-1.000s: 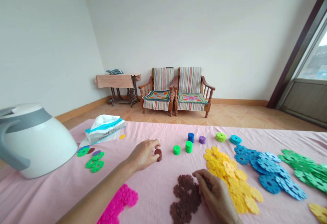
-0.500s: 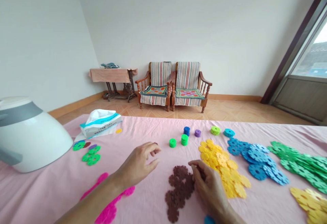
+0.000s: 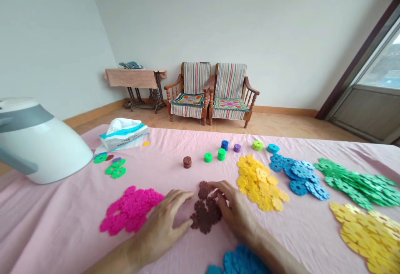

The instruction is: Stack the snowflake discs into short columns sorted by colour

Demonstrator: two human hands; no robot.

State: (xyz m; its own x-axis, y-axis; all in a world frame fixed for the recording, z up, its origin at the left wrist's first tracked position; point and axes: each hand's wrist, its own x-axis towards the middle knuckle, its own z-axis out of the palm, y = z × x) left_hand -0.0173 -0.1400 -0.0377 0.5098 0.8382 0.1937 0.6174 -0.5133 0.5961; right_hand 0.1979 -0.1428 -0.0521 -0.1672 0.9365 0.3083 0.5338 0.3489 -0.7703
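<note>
A small pile of brown snowflake discs point(image 3: 206, 214) lies on the pink cloth between my hands. My left hand point(image 3: 167, 219) is open at its left side, with the thumb tip at the pile's edge and the fingers stretched forward. From the right, my right hand point(image 3: 234, 209) curves over the pile, its fingertips touching the upper brown disc and its thumb held apart; its palm is hidden. Beyond them stands a short stack of brown discs point(image 3: 187, 162). Pink discs point(image 3: 131, 210) are heaped left of my left hand, and yellow discs point(image 3: 261, 182) lie beyond my right hand.
Small green stacks point(image 3: 221, 154), a dark blue stack point(image 3: 224, 145) and a purple stack point(image 3: 237, 148) line the back. Blue discs point(image 3: 301, 176) and green discs point(image 3: 359, 182) spread rightward. A white kettle point(image 3: 46, 144) and a tissue pack point(image 3: 125, 134) stand left.
My left hand has come back toward me and left the brown stack standing on the cloth. My right hand has shifted left onto the brown pile. The view has tilted down.
</note>
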